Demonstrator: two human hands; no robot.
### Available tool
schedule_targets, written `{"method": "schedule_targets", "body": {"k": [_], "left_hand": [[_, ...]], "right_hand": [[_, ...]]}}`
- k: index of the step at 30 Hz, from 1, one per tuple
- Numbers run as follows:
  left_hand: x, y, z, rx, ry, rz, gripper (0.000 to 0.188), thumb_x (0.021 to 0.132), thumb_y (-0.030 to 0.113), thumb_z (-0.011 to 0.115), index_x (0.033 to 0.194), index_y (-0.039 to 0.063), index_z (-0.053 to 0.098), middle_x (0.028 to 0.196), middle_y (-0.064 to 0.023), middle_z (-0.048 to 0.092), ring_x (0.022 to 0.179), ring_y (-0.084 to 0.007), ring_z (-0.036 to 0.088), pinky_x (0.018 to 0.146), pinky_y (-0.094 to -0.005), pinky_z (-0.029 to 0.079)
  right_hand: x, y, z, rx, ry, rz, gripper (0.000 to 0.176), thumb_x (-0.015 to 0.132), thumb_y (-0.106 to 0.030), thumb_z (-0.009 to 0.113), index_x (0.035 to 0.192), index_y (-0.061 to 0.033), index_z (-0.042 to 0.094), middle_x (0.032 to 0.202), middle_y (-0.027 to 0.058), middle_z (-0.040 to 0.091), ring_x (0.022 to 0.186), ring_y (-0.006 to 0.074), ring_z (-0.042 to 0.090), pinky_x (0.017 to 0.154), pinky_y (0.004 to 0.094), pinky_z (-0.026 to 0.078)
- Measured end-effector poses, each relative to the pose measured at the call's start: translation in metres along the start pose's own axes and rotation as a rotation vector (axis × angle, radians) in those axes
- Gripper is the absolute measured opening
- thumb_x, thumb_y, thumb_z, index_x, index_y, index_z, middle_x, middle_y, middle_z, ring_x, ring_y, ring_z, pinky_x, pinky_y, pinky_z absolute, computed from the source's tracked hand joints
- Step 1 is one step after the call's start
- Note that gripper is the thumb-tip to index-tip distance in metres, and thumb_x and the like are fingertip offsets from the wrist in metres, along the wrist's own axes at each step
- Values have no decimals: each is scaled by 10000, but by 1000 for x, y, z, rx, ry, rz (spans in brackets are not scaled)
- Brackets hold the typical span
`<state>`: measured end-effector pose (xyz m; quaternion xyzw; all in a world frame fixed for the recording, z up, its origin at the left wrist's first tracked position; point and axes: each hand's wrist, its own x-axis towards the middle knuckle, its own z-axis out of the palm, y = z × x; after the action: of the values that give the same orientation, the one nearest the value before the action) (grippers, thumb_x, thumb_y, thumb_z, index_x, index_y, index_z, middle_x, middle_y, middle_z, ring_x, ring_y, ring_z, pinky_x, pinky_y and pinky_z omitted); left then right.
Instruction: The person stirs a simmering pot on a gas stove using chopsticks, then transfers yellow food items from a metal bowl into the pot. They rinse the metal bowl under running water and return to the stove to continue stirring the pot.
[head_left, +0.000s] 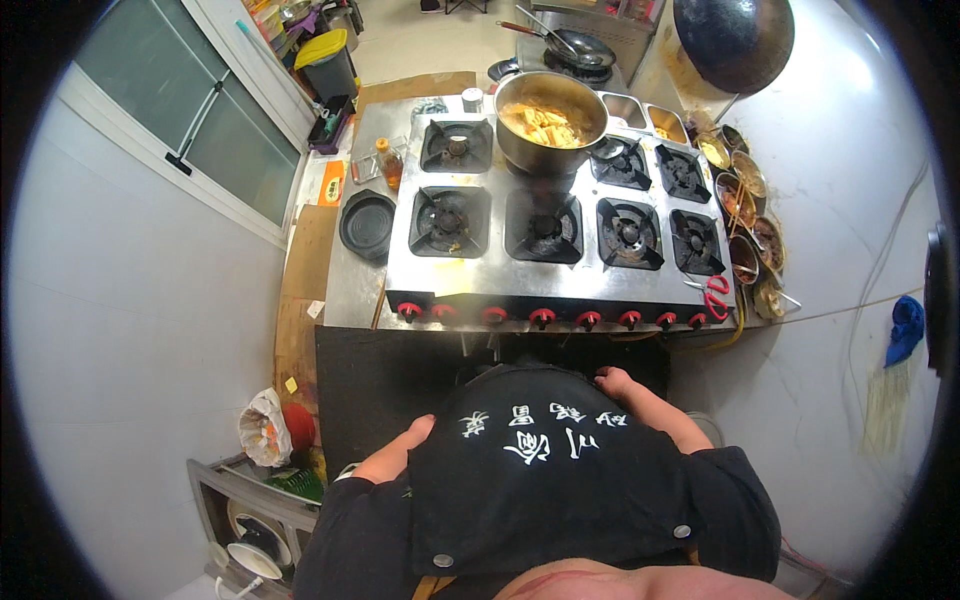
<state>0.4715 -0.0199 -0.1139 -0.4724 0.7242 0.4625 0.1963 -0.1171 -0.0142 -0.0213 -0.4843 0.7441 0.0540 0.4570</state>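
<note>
My left hand (423, 429) hangs low beside the black apron (517, 510), its fingers partly hidden against the cloth. On the other side my right hand (613, 381) is by the apron's upper edge, below the stove front, and its grip is not clear. Before me stands a steel gas stove (480, 281) with several burners and red knobs. A large steel pot (551, 154) of broth with yellowish pieces sits at its back middle. Red-handled scissors (717, 294) lie at the stove's front right corner.
Left of the stove are a black cast-iron pan (367, 223) and a bottle of amber liquid (389, 166). Bowls of ingredients (736, 202) line the right side by the wall. Farther back is a wok (581, 51) with a ladle. A bagged bin (264, 431) stands at lower left.
</note>
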Motion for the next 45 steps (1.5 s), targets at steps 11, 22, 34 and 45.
{"method": "schedule_targets", "body": {"k": [11, 22, 34, 45], "left_hand": [[-1, 38, -15, -248, 107, -264, 402, 996, 351, 496, 1156, 49, 706, 1166, -201, 731, 1137, -374, 682, 971, -428, 526], [9, 34, -33, -50, 101, -183, 397, 992, 372, 532, 1135, 49, 714, 1154, -206, 739, 1104, -350, 704, 943, -420, 541], [-107, 178, -166, -796, 181, -104, 216, 1007, 242, 675, 1140, 76, 716, 998, -1, 722, 909, -92, 650, 828, -279, 541], [-163, 200, -190, -1060, -226, 14, 344, 1055, 251, 623, 1331, 47, 645, 1204, -13, 697, 1083, -107, 634, 964, -299, 517]], "right_hand": [[16, 44, -15, -94, -79, 66, 493, 931, -336, 682, 1330, -47, 674, 1317, 218, 684, 1251, 375, 641, 1063, 444, 507], [14, 23, -1, -13, -64, 54, 501, 919, -310, 654, 1348, -52, 673, 1341, 229, 670, 1261, 381, 634, 1072, 435, 501], [-84, -39, -44, 298, -91, -184, 381, 960, -237, 683, 1280, -30, 677, 1237, 189, 724, 1158, 332, 694, 985, 396, 533], [-185, -81, -109, 291, -290, -313, 307, 1002, -220, 659, 1241, -27, 669, 1188, 116, 726, 1076, 198, 673, 930, 362, 528]]}}
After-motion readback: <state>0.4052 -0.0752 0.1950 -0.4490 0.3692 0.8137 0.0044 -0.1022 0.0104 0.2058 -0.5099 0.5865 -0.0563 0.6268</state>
